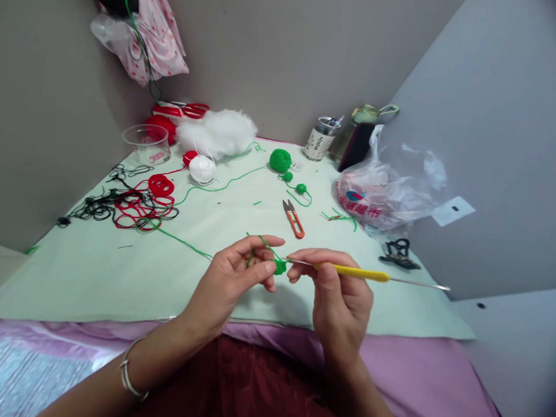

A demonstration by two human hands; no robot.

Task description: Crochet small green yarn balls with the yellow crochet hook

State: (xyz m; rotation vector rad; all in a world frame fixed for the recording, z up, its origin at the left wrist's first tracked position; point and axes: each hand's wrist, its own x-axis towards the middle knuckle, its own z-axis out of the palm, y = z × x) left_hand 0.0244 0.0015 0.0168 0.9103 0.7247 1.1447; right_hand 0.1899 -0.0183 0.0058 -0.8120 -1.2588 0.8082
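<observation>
The right hand [341, 295] grips the yellow-handled crochet hook [356, 272], which runs crosswise, its tip pointing leftward to the green crochet piece [280, 268]. The left hand [238, 269], nearer that piece, pinches it at the thumb tip, other fingers loosely spread.

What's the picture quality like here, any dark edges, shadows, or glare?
Head view: a dark band edges the right side; same view, soft shadow on the pale green cover between left hand and right hand; same view, pale glints on the plastic bag; same view, the grey walls splay outward, perhaps wide-lens distortion.
</observation>
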